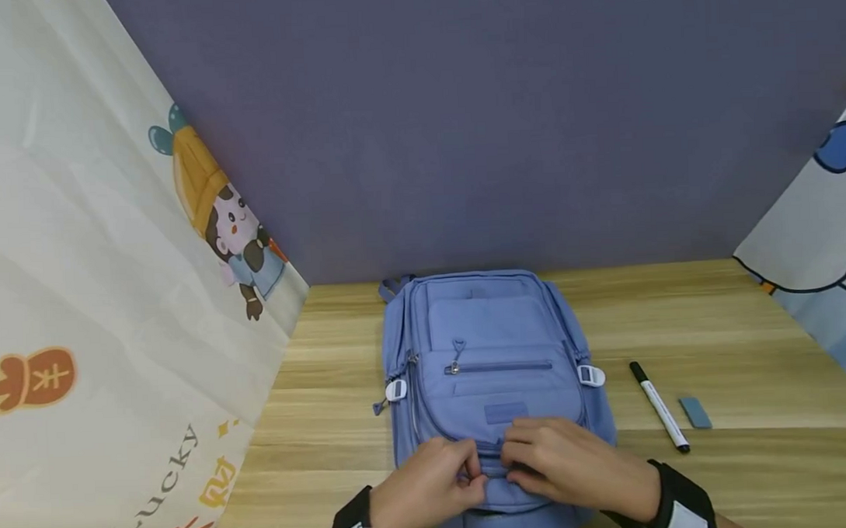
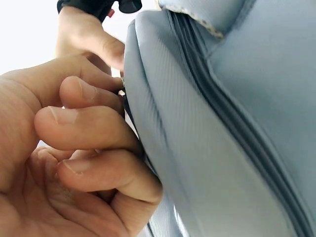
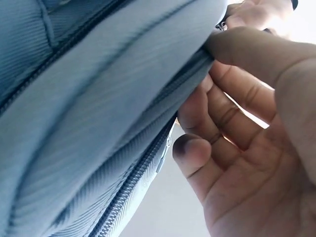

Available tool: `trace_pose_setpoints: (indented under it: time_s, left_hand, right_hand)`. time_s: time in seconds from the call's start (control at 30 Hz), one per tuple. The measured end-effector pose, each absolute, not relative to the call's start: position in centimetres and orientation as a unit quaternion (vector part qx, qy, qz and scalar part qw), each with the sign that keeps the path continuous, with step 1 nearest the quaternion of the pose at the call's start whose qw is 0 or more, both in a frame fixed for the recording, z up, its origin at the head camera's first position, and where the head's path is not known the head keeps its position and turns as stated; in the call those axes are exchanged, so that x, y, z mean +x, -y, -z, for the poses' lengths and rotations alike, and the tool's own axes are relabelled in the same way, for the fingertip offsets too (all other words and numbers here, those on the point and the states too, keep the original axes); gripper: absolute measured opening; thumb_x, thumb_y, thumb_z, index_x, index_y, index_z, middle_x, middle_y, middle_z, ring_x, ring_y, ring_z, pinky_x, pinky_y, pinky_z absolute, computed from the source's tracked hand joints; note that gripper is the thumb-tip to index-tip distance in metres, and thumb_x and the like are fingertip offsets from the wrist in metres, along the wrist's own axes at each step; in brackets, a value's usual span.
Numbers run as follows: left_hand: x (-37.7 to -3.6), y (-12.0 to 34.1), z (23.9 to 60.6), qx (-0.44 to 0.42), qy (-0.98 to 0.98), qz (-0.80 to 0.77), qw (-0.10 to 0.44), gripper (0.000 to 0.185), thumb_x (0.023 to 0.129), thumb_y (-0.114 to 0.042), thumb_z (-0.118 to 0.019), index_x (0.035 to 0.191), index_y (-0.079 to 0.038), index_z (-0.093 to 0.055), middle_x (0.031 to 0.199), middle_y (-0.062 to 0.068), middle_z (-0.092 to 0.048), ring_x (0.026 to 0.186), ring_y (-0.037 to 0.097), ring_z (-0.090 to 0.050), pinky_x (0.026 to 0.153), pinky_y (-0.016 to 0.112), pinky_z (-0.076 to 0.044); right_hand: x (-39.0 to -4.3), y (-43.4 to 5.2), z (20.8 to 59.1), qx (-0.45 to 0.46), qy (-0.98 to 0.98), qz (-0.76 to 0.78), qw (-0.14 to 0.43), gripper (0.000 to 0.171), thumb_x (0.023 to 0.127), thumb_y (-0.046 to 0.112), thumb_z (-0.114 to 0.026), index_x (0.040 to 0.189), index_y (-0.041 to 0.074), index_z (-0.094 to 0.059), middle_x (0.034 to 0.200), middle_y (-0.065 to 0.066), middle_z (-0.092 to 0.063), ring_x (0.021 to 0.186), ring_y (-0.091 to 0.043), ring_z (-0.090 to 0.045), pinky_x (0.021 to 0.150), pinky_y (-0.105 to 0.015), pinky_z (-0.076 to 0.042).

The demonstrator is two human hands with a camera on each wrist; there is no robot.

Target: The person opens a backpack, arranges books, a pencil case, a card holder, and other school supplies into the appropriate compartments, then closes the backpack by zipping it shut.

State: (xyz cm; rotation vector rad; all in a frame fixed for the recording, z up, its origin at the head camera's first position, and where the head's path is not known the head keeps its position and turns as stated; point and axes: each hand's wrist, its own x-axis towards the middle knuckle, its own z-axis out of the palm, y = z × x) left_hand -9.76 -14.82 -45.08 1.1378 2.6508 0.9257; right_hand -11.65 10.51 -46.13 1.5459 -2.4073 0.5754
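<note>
A blue backpack (image 1: 491,324) lies on its back on the wooden table, front pockets facing up. My left hand (image 1: 434,481) is at the lower front pocket (image 1: 511,494), thumb and forefinger pinching its edge near the zipper. Across from it, my right hand (image 1: 570,461) grips the same pocket's edge with curled fingers. In the left wrist view, the other fingers of my left hand (image 2: 94,128) curl beside the pocket's fabric (image 2: 187,163). In the right wrist view, my right hand (image 3: 247,143) holds the seam between thumb and fingers. The zipper pull there is mostly hidden.
Right of the backpack lie a white marker (image 1: 660,408) with a black cap and a small blue-grey rectangular block (image 1: 695,413). A dark wall panel (image 1: 502,129) stands behind the wooden table (image 1: 329,391). Printed cloths hang at the left (image 1: 100,229) and right (image 1: 814,242).
</note>
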Motion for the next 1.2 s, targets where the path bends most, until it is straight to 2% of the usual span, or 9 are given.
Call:
trace_pose_setpoints:
  time_s: [0.13,0.47,0.87,1.07,1.2]
  left_hand:
    - [-10.0,16.0,45.1,0.359,-0.872,-0.322,0.080,0.021,0.090,-0.006,-0.074,0.080,-0.020,-0.062,0.069,-0.018,-0.057,0.060,-0.013,-0.043,0.056,0.005,-0.038]
    - [-11.7,19.7,45.3,0.377,-0.847,-0.363,0.091,0.024,0.090,0.000,-0.076,0.079,-0.016,-0.061,0.070,-0.018,-0.048,0.063,-0.014,-0.040,0.056,0.005,-0.037]
    - [-13.5,22.6,44.9,0.361,-0.848,-0.380,0.083,0.025,0.090,0.003,-0.075,0.079,-0.014,-0.060,0.072,-0.014,-0.055,0.067,-0.010,-0.048,0.059,0.014,-0.047]
    - [-14.9,23.7,44.9,0.359,-0.847,-0.383,0.085,0.022,0.091,0.002,-0.076,0.083,-0.014,-0.064,0.080,-0.007,-0.070,0.073,-0.008,-0.056,0.063,0.018,-0.053]
    - [-15.9,24.1,44.9,0.354,-0.851,-0.377,0.085,0.018,0.093,-0.002,-0.076,0.086,-0.015,-0.066,0.085,-0.006,-0.073,0.078,-0.006,-0.060,0.069,0.020,-0.056]
  right_hand:
    - [-11.7,-10.6,46.2,0.521,0.822,-0.205,0.100,0.017,0.092,0.021,-0.085,0.094,0.026,-0.069,0.086,0.016,-0.055,0.077,0.007,-0.047,0.067,-0.009,-0.037]
    - [-11.7,-10.8,45.9,0.515,0.825,-0.220,0.078,0.015,0.095,0.021,-0.082,0.096,0.027,-0.068,0.088,0.017,-0.057,0.078,0.008,-0.048,0.067,-0.010,-0.039]
    - [-11.6,-10.8,45.7,0.510,0.826,-0.236,0.055,0.016,0.097,0.020,-0.080,0.096,0.028,-0.066,0.090,0.017,-0.056,0.079,0.009,-0.047,0.067,-0.009,-0.039]
    - [-11.5,-10.8,45.8,0.511,0.824,-0.238,0.058,0.017,0.096,0.019,-0.081,0.095,0.027,-0.065,0.091,0.017,-0.057,0.080,0.008,-0.049,0.067,-0.009,-0.040]
    - [-11.6,-10.9,45.8,0.514,0.822,-0.238,0.064,0.019,0.094,0.018,-0.082,0.095,0.027,-0.066,0.091,0.016,-0.059,0.081,0.008,-0.050,0.069,-0.009,-0.040]
